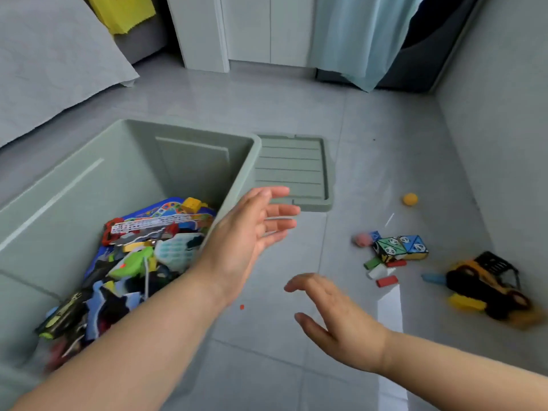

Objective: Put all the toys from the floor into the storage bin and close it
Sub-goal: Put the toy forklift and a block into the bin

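sage-green storage bin (89,179) (lid (292,170) beside it), part-filled with bright toys (142,256), left grip (252,232) and right grip (335,315) both released

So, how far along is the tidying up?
Well along: the pale green plastic storage bin holds a heap of toys. The left hand and right hand hold nothing. Left on the grey floor: yellow toy truck, panda-print cubes, orange ball, and the bin's flat green lid.

Open green bin (89,185) part-filled with toys; lid (292,170) flat behind; blocks (397,250), truck (486,286) on floor
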